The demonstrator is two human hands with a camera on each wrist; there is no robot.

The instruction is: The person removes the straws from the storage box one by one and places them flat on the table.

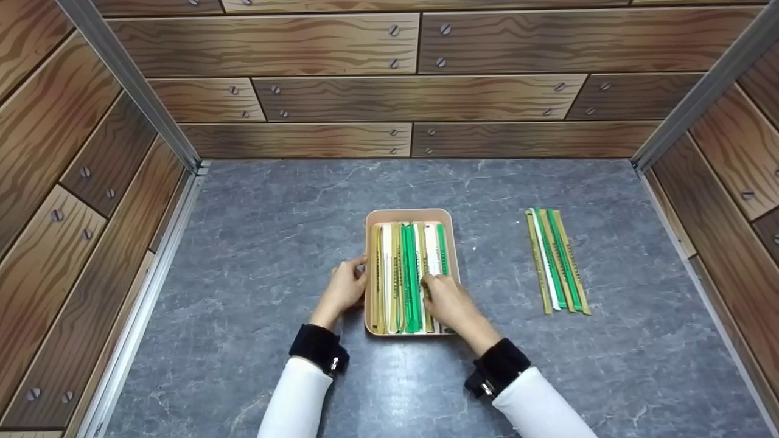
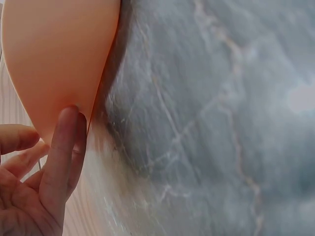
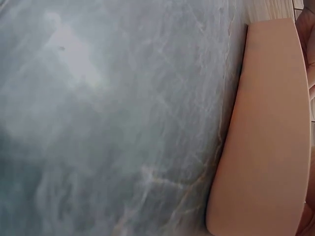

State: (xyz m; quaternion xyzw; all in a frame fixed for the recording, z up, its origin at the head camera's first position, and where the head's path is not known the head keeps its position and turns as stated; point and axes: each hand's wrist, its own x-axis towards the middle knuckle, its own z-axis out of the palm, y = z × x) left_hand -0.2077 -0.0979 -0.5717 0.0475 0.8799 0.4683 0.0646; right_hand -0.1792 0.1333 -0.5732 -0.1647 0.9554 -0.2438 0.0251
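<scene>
A peach-coloured tray (image 1: 369,274) holds a row of long, thin wrapped sticks in gold, white and green, laid side by side. At its left side is my left hand (image 1: 344,287), its fingers touching the outer wall; the left wrist view shows extended fingers (image 2: 61,147) against that wall. My right hand (image 1: 451,299) reaches over the tray's right part, fingertips curled down onto a gold wrapped stick (image 1: 428,319), which they appear to pinch. The hand covers part of that stick and its neighbours. In the right wrist view the tray wall (image 3: 261,128) hides most of the fingers.
Several more wrapped sticks (image 1: 557,261) in gold, white and green lie together on the grey marbled table (image 1: 261,243), to the right of the tray. Wood-patterned panels (image 1: 341,97) with metal corner posts (image 1: 140,79) enclose the back and sides.
</scene>
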